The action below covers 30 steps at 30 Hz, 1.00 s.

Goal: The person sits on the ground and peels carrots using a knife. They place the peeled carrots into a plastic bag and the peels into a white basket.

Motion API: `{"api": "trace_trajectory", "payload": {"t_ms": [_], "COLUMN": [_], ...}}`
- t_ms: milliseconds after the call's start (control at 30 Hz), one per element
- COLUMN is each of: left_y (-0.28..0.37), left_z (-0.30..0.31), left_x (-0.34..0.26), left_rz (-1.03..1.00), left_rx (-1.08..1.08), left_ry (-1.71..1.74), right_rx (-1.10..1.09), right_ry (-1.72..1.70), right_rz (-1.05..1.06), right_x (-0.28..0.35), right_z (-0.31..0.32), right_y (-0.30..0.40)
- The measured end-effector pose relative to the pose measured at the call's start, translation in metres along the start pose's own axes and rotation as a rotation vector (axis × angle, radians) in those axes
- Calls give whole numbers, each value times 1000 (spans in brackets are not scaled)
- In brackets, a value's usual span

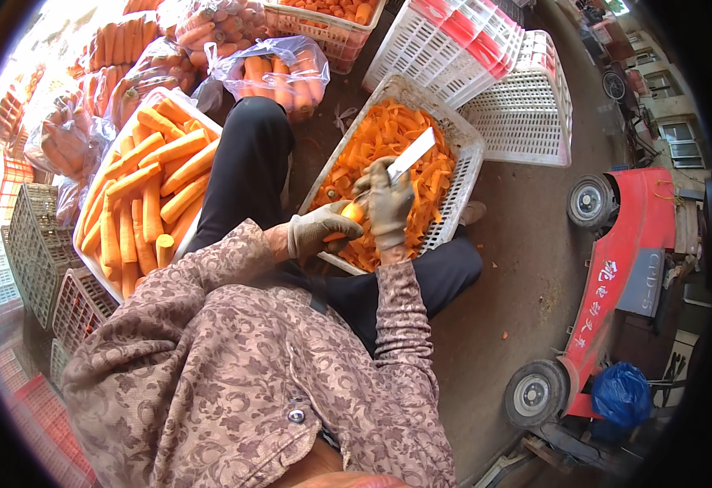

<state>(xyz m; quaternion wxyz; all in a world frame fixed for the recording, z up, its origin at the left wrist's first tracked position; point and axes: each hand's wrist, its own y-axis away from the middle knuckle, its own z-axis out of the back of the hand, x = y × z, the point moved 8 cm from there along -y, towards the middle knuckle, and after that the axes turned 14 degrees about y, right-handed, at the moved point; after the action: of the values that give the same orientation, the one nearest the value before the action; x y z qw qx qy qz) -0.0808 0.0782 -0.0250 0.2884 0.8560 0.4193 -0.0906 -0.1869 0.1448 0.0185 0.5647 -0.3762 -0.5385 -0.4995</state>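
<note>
My left hand (324,230), in a grey-beige work glove, grips a carrot (353,212), most of it hidden by the fingers. Close beside it, my gloved right hand (386,204) is closed around a flat, pale tool (415,151). One broad end of this tool points up and right; whether it is a knife or a peeler cannot be told. Both hands are over a dirty white plastic crate (467,143) between my knees, heaped with carrot peelings (386,131). At my left thigh, a white crate (97,268) is piled with smooth, bright carrots (149,177).
Clear plastic bags of carrots (283,76) crowd the far left. Stacked white crates (441,49) stand beyond the peelings, beside another crate (523,104). Plastic baskets (81,305) are at left. A red forklift-like vehicle (600,287) with a blue bag (621,393) stands right.
</note>
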Motion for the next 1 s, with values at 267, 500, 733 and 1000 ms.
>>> {"api": "trace_trajectory", "payload": {"t_ms": [267,500,733,1000], "left_y": [17,-6,7,28], "left_z": [10,31,26,20], "left_x": [30,37,13,18], "left_rz": [179,106,48,40], "left_rx": [62,-3,35,-64], "left_ry": [15,-25,-172,-407], "right_rx": [-201,106,-45,-340], "right_ry": [-51,-14,87,62], "right_rz": [-11,94,-27,-123], "right_x": [-53,-11,-34,-68], "right_z": [162,-11,20,148], "right_y": [-97,27,-16,-78]}}
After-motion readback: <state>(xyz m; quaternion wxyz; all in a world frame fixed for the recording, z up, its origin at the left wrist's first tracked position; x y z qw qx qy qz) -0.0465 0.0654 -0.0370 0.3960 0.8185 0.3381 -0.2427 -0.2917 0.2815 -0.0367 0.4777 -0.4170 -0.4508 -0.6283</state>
